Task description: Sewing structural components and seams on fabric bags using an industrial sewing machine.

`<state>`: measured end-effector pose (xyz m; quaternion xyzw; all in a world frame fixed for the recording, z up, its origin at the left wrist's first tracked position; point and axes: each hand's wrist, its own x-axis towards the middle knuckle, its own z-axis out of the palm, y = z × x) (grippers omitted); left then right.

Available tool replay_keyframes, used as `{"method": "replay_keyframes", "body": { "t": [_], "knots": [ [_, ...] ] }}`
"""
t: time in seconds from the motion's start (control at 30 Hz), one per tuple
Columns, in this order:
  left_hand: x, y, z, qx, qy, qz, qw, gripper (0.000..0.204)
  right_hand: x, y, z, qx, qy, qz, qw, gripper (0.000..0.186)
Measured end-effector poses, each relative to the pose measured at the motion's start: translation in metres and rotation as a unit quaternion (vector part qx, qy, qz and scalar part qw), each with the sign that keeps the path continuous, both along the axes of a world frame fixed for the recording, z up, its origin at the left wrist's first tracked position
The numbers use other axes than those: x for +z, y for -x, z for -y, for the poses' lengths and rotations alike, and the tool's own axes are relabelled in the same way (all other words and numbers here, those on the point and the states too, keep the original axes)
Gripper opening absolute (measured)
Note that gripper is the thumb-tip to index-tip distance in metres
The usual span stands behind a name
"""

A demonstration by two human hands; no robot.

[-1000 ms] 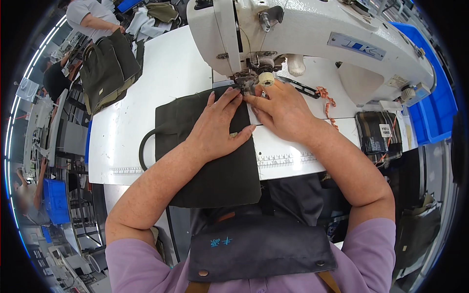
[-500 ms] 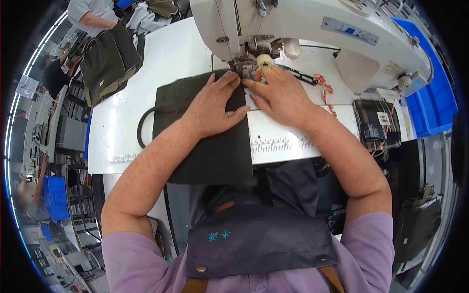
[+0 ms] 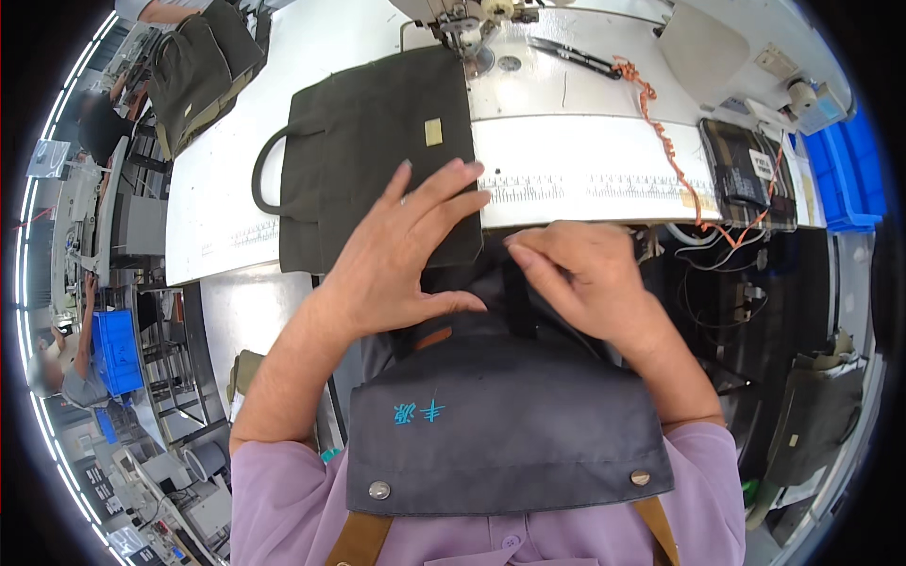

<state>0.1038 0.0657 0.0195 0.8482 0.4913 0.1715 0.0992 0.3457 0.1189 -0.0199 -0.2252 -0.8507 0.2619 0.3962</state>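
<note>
A dark green fabric bag piece (image 3: 377,141) with a loop handle (image 3: 267,170) at its left side lies flat on the white sewing table. A small yellowish label (image 3: 433,132) shows on its upper face. Over its near right corner is my left hand (image 3: 401,250), fingers spread; whether the fingertips press on the cloth I cannot tell. My right hand (image 3: 580,278) is just off the table's front edge, right of the bag piece, with its fingers curled toward the thumb. What it may hold is hidden. Beyond the bag's far right corner stands the sewing machine's needle area (image 3: 467,38).
Black thread snips (image 3: 576,55) lie by the machine, tied to a coiled orange cord (image 3: 665,141). A ruler strip (image 3: 538,189) runs along the table's front. At right are a plaid pouch (image 3: 736,160) and a blue bin (image 3: 845,174). More green bags (image 3: 203,71) hang far left.
Both hands have drawn back toward me from the needle area. My left hand has spread its fingers, and my right hand has left the cloth and curled up. The label is now uncovered.
</note>
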Motion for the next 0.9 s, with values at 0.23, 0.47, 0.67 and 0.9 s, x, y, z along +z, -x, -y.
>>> {"method": "replay_keyframes", "body": {
  "t": [0.23,0.47,0.67,0.9],
  "knots": [
    [-0.021,0.005,0.014,0.043,0.002,0.146,0.988,0.045,-0.052,0.026,0.016,0.077,0.459,-0.071,0.882,0.029],
    [-0.032,0.007,0.019,0.063,-0.029,0.197,0.978,0.015,-0.05,0.038,0.018,0.107,0.518,-0.139,0.837,0.019],
    [-0.037,0.007,0.019,0.092,-0.065,0.284,0.952,0.007,-0.054,0.039,0.015,0.113,0.512,-0.136,0.841,0.022],
    [-0.044,0.006,0.018,0.022,-0.161,0.124,0.979,0.02,-0.05,0.038,0.016,0.13,0.517,-0.132,0.836,0.024]
  ]
}}
